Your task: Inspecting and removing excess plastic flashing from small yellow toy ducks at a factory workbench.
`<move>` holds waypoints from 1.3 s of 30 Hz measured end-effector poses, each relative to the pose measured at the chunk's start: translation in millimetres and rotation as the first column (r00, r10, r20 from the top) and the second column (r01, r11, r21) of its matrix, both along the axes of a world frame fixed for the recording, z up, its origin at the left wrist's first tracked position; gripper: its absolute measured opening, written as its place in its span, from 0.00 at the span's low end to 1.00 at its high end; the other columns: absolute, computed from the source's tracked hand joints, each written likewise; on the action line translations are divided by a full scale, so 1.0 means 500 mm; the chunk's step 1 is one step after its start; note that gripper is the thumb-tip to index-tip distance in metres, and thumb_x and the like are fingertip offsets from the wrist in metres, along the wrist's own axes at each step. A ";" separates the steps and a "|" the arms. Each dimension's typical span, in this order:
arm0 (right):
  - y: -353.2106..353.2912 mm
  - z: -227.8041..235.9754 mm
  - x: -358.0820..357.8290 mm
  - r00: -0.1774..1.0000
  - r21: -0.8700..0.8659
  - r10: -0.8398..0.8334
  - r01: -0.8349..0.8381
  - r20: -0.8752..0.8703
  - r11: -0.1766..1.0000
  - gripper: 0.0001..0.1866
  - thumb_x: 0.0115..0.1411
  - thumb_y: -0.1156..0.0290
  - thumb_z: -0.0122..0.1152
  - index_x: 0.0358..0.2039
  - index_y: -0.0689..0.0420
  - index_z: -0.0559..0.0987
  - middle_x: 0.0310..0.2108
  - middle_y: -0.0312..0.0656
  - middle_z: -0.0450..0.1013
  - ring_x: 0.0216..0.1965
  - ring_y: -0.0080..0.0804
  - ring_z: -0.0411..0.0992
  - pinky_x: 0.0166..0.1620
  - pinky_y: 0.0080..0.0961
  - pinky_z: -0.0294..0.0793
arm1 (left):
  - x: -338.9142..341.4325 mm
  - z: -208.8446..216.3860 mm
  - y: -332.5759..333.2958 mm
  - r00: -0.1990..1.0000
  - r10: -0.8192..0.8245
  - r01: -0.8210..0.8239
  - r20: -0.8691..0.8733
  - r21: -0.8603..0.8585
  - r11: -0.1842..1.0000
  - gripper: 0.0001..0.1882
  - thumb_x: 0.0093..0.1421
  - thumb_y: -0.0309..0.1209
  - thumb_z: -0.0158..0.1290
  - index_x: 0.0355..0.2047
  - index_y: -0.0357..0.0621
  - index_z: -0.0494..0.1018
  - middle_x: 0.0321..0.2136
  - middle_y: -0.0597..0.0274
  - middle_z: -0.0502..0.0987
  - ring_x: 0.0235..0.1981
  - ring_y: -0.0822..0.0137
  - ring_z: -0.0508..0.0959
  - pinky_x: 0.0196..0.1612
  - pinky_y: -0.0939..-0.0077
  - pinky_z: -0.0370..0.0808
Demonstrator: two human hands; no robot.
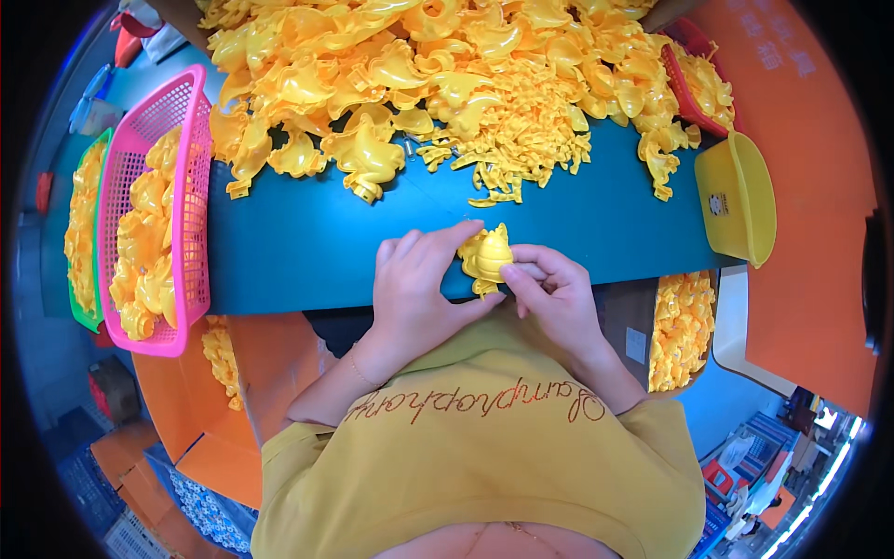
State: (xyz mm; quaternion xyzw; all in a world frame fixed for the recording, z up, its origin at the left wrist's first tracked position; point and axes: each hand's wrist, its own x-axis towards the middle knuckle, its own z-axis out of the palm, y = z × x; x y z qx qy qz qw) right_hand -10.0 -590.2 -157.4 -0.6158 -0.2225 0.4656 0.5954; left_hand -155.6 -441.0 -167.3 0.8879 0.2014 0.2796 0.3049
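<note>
A small glossy yellow plastic piece [488,253], with a rounded, ridged bulge, is held between both hands over the table's near edge. My left hand [414,284] curves around its left side, with the forefinger near its top and the thumb near its bottom. From the right, my right hand [559,293] pinches the piece between thumb and bent fingers. Beyond the hands lies a heap of small thin yellow parts [526,126], beside a larger pile of shell-like yellow plastic parts [363,74].
On the left, a pink basket [198,186] and a green basket [91,321] contain yellow parts. A yellow bin [736,200] stands at the table's right edge, near a red basket [684,88] of parts. Cardboard boxes [279,349] with yellow parts sit below the blue-green tabletop [298,247].
</note>
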 end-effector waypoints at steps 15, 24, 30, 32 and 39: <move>0.037 0.009 -0.003 0.907 -0.033 0.092 -0.086 0.410 0.996 0.15 0.67 0.71 0.70 0.50 0.66 0.84 0.33 0.38 0.84 0.26 0.11 0.75 0.29 0.13 0.71 | 0.001 -0.004 0.001 0.999 0.020 -0.020 0.030 -0.002 1.000 0.37 0.41 0.39 0.78 0.54 0.55 0.78 0.42 0.72 0.82 0.34 0.67 0.77 0.42 0.69 0.67; 0.040 0.005 0.019 0.949 -0.016 0.123 -0.124 0.291 0.992 0.16 0.67 0.69 0.70 0.50 0.66 0.84 0.34 0.35 0.83 0.27 0.10 0.72 0.30 0.13 0.71 | 0.002 -0.005 0.000 0.999 0.021 -0.022 0.026 0.005 1.000 0.37 0.42 0.40 0.78 0.54 0.55 0.78 0.42 0.73 0.82 0.35 0.68 0.77 0.42 0.69 0.67; 0.045 0.015 0.015 0.923 -0.090 0.166 -0.144 0.346 0.986 0.15 0.66 0.68 0.72 0.49 0.63 0.85 0.29 0.30 0.80 0.24 0.09 0.66 0.26 0.14 0.62 | 0.002 -0.006 0.000 0.999 0.023 -0.023 0.027 -0.004 1.000 0.39 0.41 0.42 0.77 0.56 0.53 0.77 0.41 0.70 0.83 0.36 0.67 0.78 0.42 0.68 0.66; 0.047 0.031 0.010 0.883 -0.108 0.187 -0.155 0.430 0.982 0.15 0.66 0.67 0.72 0.48 0.62 0.86 0.28 0.31 0.80 0.23 0.09 0.65 0.25 0.15 0.61 | 0.001 -0.005 0.001 0.999 0.025 -0.025 0.028 -0.002 1.000 0.39 0.42 0.41 0.77 0.55 0.53 0.77 0.41 0.70 0.83 0.36 0.67 0.78 0.41 0.68 0.66; 0.047 0.022 0.002 0.585 -0.009 0.144 -0.228 0.798 0.974 0.13 0.65 0.73 0.71 0.48 0.62 0.85 0.27 0.30 0.80 0.19 0.09 0.62 0.24 0.15 0.60 | -0.007 -0.004 0.003 1.000 -0.004 0.004 -0.007 -0.035 0.999 0.38 0.43 0.41 0.77 0.56 0.53 0.77 0.42 0.70 0.83 0.36 0.65 0.78 0.42 0.67 0.67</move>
